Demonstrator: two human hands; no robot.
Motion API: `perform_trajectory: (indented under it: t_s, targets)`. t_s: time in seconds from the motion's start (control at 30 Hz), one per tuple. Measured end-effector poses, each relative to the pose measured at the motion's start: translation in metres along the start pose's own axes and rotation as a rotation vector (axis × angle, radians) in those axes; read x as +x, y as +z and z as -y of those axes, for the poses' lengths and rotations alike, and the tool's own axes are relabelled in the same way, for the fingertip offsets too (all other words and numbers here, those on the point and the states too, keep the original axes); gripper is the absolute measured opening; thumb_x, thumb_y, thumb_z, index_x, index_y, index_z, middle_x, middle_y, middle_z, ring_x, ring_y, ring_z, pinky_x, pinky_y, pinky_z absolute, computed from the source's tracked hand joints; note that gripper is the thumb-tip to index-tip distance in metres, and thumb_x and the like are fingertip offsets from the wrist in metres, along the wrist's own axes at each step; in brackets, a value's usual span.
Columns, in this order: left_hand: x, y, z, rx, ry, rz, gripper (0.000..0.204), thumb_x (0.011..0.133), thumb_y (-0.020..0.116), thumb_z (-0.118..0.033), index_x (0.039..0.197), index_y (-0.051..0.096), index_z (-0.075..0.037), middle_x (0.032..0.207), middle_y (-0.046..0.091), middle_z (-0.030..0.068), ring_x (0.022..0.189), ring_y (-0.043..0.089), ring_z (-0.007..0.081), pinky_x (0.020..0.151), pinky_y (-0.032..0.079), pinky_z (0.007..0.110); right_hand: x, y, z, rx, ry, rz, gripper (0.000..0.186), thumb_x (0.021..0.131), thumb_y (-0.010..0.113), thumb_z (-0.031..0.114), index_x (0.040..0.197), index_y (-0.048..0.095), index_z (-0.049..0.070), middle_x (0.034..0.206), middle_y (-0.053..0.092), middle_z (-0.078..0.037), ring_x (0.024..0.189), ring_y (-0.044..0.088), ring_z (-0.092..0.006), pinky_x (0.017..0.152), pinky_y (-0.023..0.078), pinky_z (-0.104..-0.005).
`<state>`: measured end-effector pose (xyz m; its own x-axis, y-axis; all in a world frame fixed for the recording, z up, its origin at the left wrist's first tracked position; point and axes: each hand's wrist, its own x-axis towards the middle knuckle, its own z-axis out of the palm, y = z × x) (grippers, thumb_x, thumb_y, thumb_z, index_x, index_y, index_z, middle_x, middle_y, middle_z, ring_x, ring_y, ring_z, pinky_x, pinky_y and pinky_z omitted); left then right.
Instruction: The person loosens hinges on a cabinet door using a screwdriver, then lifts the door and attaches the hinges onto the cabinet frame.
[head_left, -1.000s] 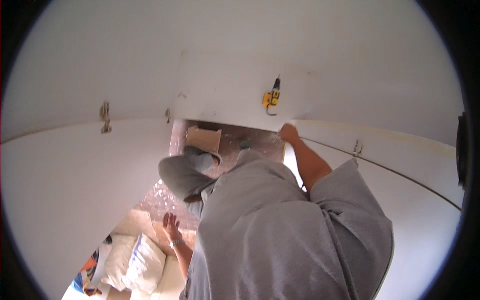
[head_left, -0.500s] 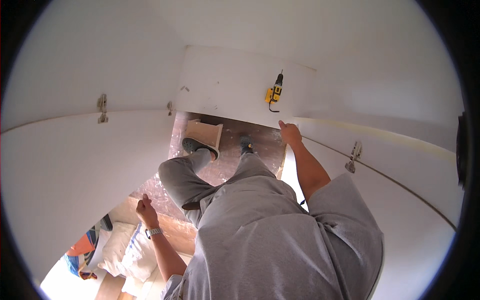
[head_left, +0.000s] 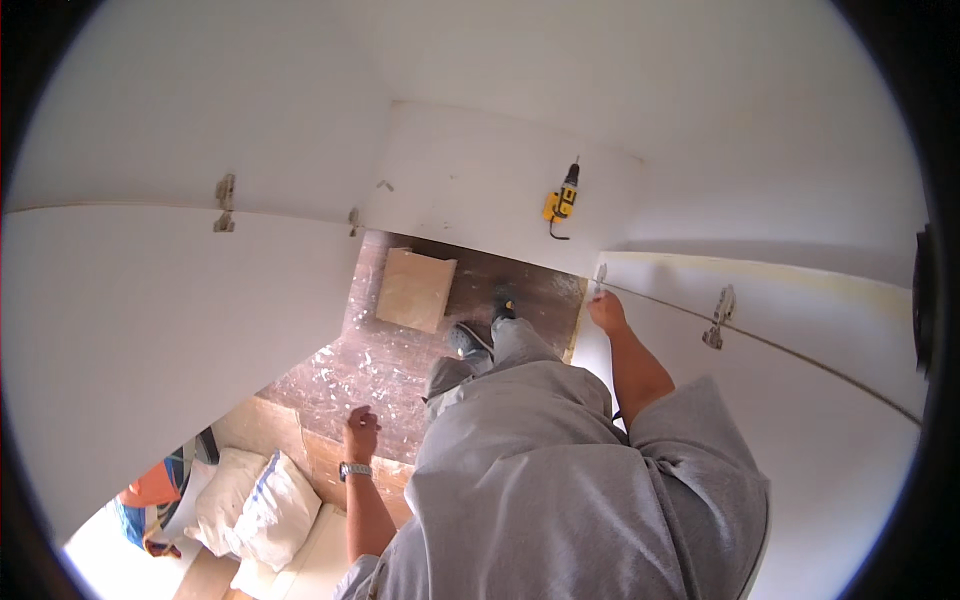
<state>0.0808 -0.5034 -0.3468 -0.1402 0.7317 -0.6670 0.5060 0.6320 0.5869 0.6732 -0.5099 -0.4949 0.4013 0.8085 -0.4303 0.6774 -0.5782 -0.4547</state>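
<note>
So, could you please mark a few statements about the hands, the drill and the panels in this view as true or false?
1. The right hand is at the corner of a white panel, by a metal hinge. True.
2. The left hand holds the yellow drill. False: it hangs free over the speckled floor, and the drill lies alone on a white board.
3. A wristwatch is on the left wrist. True.
4. A square wooden piece rests on the white board. False: it lies on the floor.
5. White pillows lie at lower left. True.
</note>
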Motion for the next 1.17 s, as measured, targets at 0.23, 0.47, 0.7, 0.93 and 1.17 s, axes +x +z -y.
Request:
perform_trajectory:
  t_s: [0.23, 0.47, 0.7, 0.93, 1.17]
  targets:
    - [-0.007, 0.002, 0.092, 0.007, -0.086, 0.031, 0.023, 0.085, 0.058, -0.009, 0.103, 0.062, 0.004, 0.084, 0.066, 0.0135, 0.066, 0.064, 0.0173, 0.060, 0.054, 0.029, 0.027, 0.009, 0.032, -0.020, 0.241, -0.051, 0.034, 0.073, 0.064, 0.028, 0.091, 0.064, -0.001, 0.086, 0.066, -0.024, 0.085, 0.064, -0.0383, 0.076, 0.050, -0.0438]
    - [-0.093, -0.011, 0.195, 0.250, -0.322, 0.183, 0.020, 0.092, 0.053, -0.018, 0.088, 0.061, 0.000, 0.072, 0.063, 0.0098, 0.056, 0.061, 0.0162, 0.049, 0.049, 0.028, 0.133, 0.051, 0.056, 0.023, 0.373, -0.040, 0.068, 0.072, 0.073, 0.041, 0.118, 0.053, -0.006, 0.109, 0.062, -0.027, 0.107, 0.059, -0.0388, 0.091, 0.047, -0.0417]
    - [-0.107, 0.061, 0.163, 0.303, -0.771, 0.427, 0.018, 0.088, 0.056, -0.018, 0.095, 0.065, -0.005, 0.080, 0.067, 0.0094, 0.075, 0.068, 0.0197, 0.061, 0.059, 0.033, 0.280, 0.114, -0.008, -0.019, 0.423, -0.214, 0.101, 0.068, 0.075, 0.054, 0.131, 0.036, -0.014, 0.120, 0.056, -0.032, 0.116, 0.054, -0.0402, 0.097, 0.043, -0.0416]
    - [-0.092, 0.089, 0.166, 0.497, -0.238, 0.554, 0.015, 0.084, 0.060, -0.012, 0.097, 0.065, -0.005, 0.087, 0.067, 0.0081, 0.073, 0.067, 0.0196, 0.062, 0.057, 0.034, 0.350, 0.176, -0.033, 0.105, 0.458, -0.217, 0.080, 0.067, 0.078, 0.046, 0.112, 0.046, -0.011, 0.106, 0.062, -0.027, 0.100, 0.062, -0.0391, 0.086, 0.050, -0.0429]
    - [-0.063, 0.080, 0.119, 0.460, -0.431, 0.229, 0.025, 0.090, 0.053, -0.024, 0.092, 0.068, -0.004, 0.085, 0.070, 0.0127, 0.068, 0.068, 0.0248, 0.069, 0.056, 0.039, 0.347, 0.149, -0.028, 0.377, 0.446, -0.042, 0.088, 0.070, 0.077, 0.040, 0.127, 0.034, -0.012, 0.111, 0.063, -0.022, 0.097, 0.065, -0.0350, 0.086, 0.050, -0.0405]
